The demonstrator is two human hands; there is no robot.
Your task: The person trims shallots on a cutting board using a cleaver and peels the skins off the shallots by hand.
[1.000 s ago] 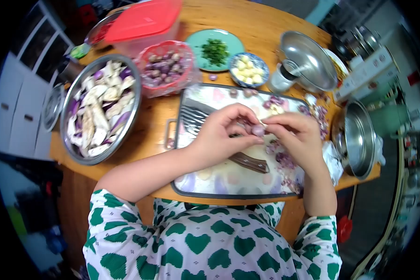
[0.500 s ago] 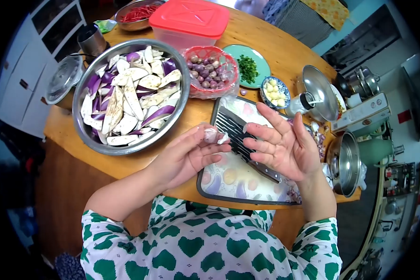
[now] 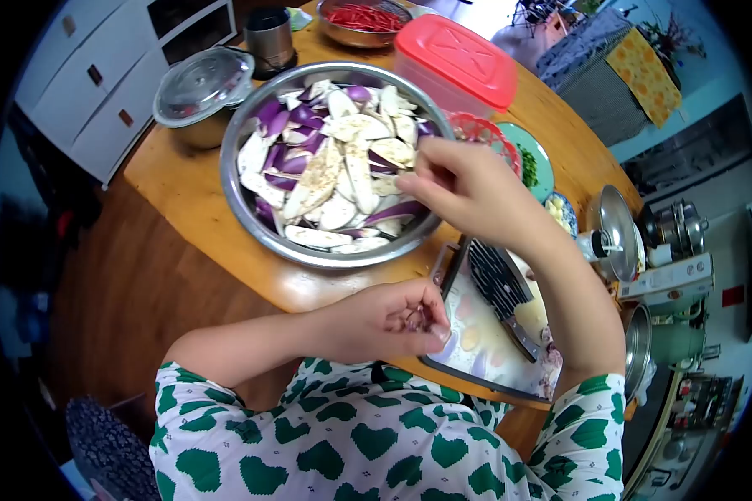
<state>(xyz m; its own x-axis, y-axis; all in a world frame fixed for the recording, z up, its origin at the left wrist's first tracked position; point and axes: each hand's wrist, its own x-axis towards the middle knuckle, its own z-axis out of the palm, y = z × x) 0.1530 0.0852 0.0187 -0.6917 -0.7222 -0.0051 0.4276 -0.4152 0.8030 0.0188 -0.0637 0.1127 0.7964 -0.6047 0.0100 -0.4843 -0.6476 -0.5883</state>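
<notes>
My left hand is closed, palm up, around small purplish pieces, probably shallot, near the table's front edge and left of the cutting board. Over the right rim of a big metal bowl is my right hand, its thumb and fingers pinched together; what they hold, if anything, is too small to make out. White and purple eggplant pieces fill that bowl. A slotted knife with a brown handle lies on the board.
Behind the bowl stand a lidded pot, a pan of red chilies and a red-lidded box. Beyond my right hand are a red basket, a green plate, a garlic bowl and metal bowls.
The view has swung left toward the eggplant bowl. My right hand has gone from open over the board to pinched at the bowl's rim; my left hand has closed and sits lower.
</notes>
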